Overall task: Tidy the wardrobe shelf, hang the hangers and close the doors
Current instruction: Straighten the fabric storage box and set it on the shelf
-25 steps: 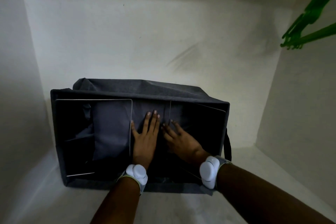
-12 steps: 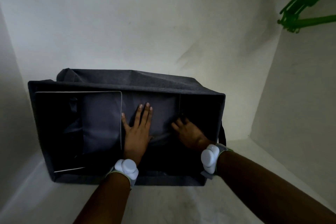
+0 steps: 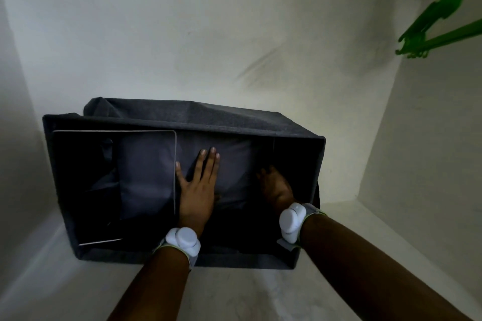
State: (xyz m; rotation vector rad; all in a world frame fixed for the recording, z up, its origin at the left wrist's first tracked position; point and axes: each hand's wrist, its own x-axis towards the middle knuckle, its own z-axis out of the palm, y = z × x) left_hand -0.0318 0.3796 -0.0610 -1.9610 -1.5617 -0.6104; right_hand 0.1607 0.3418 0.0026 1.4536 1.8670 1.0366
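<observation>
A dark grey fabric storage box [image 3: 182, 122] stands on the white wardrobe shelf [image 3: 234, 292], its open side facing me. Inside lies a folded grey cloth [image 3: 234, 164]. My left hand [image 3: 199, 187] lies flat on that cloth, fingers stretched and together, thumb out. My right hand [image 3: 276, 187] is deeper in the box at the cloth's right edge; its fingers are curled down into shadow and I cannot see whether they grip anything. Green hangers [image 3: 440, 26] hang at the upper right.
White walls close the shelf in at the back [image 3: 208, 34], left [image 3: 13, 138] and right [image 3: 430, 138]. A thin light-edged divider panel [image 3: 174, 172] stands inside the box on its left half. Both wrists wear white trackers.
My right hand has slid from the middle of the cloth to its right edge and curled down. My left hand stays flat on the cloth. The view has shifted slightly.
</observation>
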